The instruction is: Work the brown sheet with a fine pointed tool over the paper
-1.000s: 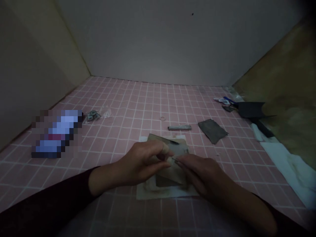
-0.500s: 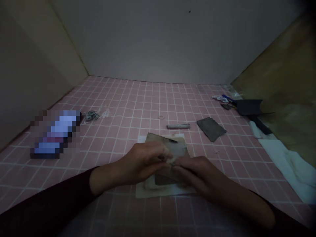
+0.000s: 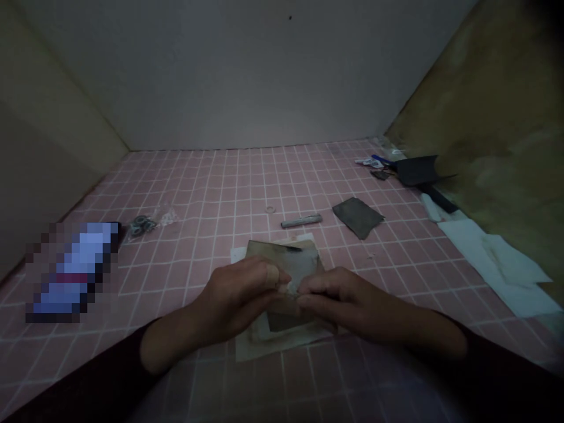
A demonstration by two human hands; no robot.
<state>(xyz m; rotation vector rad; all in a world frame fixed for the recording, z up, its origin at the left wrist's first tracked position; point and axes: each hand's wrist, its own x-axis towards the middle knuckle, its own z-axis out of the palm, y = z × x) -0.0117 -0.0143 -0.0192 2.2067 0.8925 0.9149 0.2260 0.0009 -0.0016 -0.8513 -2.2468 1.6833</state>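
Note:
My left hand point(image 3: 242, 296) and my right hand point(image 3: 348, 302) meet at the front middle, both closed in a pinch. Between their fingertips is something small and pale that I cannot make out. A tan band wraps one finger of the left hand. Right below the hands lies a stack of worn sheets: a grey-brown sheet point(image 3: 286, 322) on stained white paper point(image 3: 247, 349), with a cloudy, pale surface point(image 3: 304, 262) behind the fingers. Just beyond are a grey rolled tube point(image 3: 302, 221), a small pale ring point(image 3: 270, 209) and a dark grey rough sheet point(image 3: 358, 217).
At left lie a lit phone point(image 3: 74, 270), its screen blurred, and a clear bag point(image 3: 143, 226) with dark rings. A black dustpan-like scoop point(image 3: 416, 170) and white papers point(image 3: 476, 247) lie along the right wall. Walls enclose the pink checked tabletop point(image 3: 211, 194).
The view has turned slightly right, so things on the table appear further left. Both hands stay pinched together over the sheets, with the right wrist a little higher in view.

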